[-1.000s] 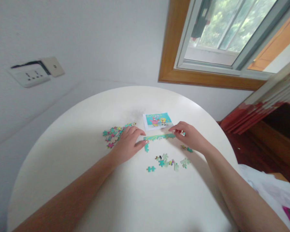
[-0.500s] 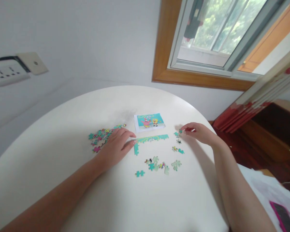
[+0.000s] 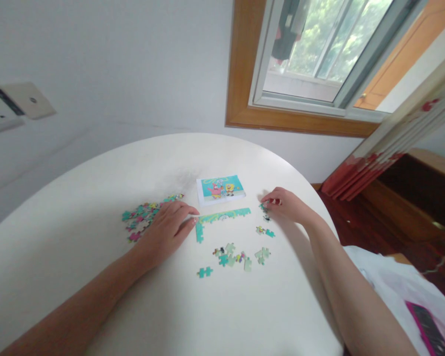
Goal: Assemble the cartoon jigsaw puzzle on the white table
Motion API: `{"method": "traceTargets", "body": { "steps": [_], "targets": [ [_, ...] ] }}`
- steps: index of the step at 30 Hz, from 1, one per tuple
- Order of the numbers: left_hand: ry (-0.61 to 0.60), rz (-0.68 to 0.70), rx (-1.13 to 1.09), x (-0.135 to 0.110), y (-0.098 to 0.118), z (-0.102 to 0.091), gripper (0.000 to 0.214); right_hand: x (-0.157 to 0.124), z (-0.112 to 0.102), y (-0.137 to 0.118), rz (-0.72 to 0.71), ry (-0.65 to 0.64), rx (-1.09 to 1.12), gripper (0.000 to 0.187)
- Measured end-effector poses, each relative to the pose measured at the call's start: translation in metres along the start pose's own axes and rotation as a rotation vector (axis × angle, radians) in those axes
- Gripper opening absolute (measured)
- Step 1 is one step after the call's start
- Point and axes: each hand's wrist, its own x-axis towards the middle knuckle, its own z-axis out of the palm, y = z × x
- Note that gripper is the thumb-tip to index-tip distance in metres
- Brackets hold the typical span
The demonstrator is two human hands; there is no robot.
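My left hand rests on the table with its fingers stretched out, thumb and fingertips at the left corner of a joined strip of turquoise puzzle border. Under and beside its back edge lies a heap of mixed puzzle pieces. My right hand is closed in a pinch on a small turquoise puzzle piece, right of the strip. Its fingers partly cover the piece and those near it. Behind the strip lies a picture card with a pink starfish and a yellow sponge character.
Loose pieces are scattered in front of the strip, with a joined turquoise pair nearer me. The round white table meets the wall and a wood-framed window. A pink-edged phone lies on white cloth at right.
The view has turned slightly right. My right hand has moved a little left and now covers more of the small pieces there. My left hand stays by the strip's corner.
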Motion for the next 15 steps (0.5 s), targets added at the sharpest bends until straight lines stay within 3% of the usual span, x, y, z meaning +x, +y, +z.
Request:
{"method": "traceTargets", "body": {
  "steps": [6,11,15],
  "targets": [
    [0.006,0.008,0.005,-0.001,-0.002,0.001,0.027,0.0,0.001,-0.001,0.013,-0.022,-0.016,0.02],
    [0.0,0.006,0.01,-0.001,-0.003,0.001,0.026,-0.002,-0.008,0.003,0.05,0.047,-0.085,0.021],
    [-0.01,-0.015,0.008,-0.001,-0.002,0.001,0.027,-0.004,-0.007,-0.009,0.077,0.008,-0.105,0.018]
  ]
}}
